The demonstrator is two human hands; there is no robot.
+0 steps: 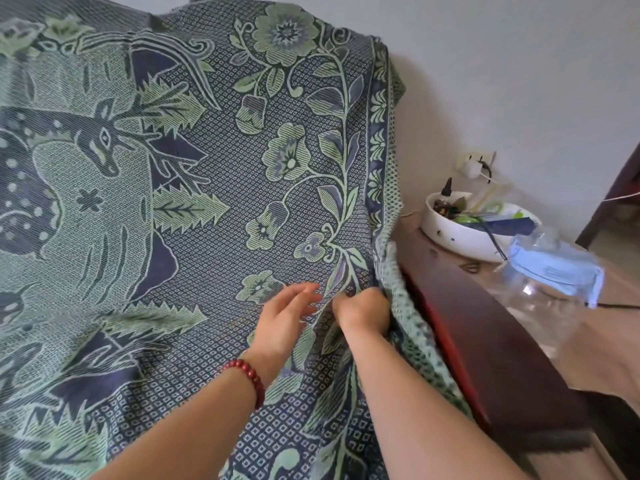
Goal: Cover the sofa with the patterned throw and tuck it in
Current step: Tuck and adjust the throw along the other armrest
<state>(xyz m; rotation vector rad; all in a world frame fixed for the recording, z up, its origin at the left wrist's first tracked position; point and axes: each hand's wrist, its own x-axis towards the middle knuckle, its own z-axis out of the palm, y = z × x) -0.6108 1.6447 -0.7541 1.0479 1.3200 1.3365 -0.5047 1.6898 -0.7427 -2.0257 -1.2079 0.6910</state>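
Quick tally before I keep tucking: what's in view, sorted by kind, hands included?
hands: 2 (left hand, right hand)
patterned throw: 1
red bead bracelet: 1
white bowl: 1
clear plastic container: 1
wall socket: 1
Total: 7

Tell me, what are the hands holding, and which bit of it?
The right hand bunches a fold of the patterned throw in its curled fingers, near its right border beside the wooden armrest. The left hand holds nothing; its fingers are straight.
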